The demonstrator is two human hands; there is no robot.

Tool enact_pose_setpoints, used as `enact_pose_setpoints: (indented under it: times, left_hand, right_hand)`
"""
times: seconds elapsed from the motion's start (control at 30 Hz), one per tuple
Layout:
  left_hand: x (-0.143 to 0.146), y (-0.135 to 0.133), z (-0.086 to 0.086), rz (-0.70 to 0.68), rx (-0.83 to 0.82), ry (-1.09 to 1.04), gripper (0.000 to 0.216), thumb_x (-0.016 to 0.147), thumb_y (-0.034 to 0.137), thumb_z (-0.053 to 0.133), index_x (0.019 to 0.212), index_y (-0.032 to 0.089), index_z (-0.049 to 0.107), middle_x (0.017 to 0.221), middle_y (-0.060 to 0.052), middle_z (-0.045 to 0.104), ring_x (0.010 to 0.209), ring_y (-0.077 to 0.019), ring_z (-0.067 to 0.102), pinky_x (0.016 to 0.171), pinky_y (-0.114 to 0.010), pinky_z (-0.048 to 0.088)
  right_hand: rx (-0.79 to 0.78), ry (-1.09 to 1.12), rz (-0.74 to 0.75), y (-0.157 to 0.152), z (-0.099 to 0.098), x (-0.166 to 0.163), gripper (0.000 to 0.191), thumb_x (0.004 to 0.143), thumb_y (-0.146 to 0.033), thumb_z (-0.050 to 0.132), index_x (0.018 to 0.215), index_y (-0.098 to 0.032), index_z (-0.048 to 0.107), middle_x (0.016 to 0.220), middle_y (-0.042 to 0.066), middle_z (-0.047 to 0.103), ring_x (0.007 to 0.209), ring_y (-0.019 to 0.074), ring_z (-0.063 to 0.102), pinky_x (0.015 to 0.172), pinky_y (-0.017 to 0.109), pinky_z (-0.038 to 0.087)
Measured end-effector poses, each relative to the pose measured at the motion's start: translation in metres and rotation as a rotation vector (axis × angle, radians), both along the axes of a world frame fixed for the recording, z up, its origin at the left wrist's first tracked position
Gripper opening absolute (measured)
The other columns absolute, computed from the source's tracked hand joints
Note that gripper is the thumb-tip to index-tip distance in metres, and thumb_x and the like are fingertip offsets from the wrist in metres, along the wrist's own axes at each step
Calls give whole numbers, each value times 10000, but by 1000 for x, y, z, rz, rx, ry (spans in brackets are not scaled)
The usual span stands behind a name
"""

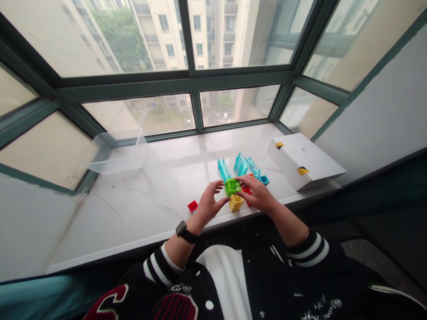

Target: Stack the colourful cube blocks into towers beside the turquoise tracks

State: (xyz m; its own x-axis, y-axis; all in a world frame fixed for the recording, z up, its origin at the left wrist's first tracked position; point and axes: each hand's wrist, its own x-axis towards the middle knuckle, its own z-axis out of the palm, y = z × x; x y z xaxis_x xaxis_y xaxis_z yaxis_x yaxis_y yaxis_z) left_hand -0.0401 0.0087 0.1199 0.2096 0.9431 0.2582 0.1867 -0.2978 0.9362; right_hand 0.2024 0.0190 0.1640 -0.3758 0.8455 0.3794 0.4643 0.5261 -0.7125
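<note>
We're gripping a green cage block (232, 187) between our left hand (209, 204) and right hand (256, 193), with a yellow block (236, 203) and teal chutes (224, 170) lying unattached.

The head camera looked forward and down from above the person's chest. Its wide view ran from the jacket (213, 284) along the bottom edge, over the left hand (208, 204) and right hand (256, 192) close ahead, across the sill (110, 213), to the window (190, 80) and buildings (163, 35) beyond.
</note>
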Motion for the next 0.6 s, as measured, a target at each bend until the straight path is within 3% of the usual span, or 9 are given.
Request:
enact_pose_setpoints:
  times: [0.23,0.4,0.6]
  left_hand:
    - [10,45,-28,-13,8,87,588,862,368,833,1388,237,604,1412,-148,631,1337,-334,591,1149,-551,477]
    - [23,65,-49,-42,-31,107,661,827,307,857,1422,233,577,1433,-166,626,1320,-340,615,1132,-571,491]
    - [28,73,-63,-63,-50,154,703,807,188,836,1444,227,543,1352,-152,677,1238,-306,669,1122,-564,504]
  right_hand:
    - [54,15,-247,18,-13,26,429,967,-368,719,1379,-262,658,1278,120,693,1018,275,738,937,478,652]
    - [46,-26,-232,33,-26,31,425,949,-344,728,1364,-277,664,1282,105,709,1030,267,741,925,467,656]
    - [44,-91,-188,47,-36,28,392,942,-308,729,1330,-261,695,1268,106,732,1100,279,733,1020,502,609]
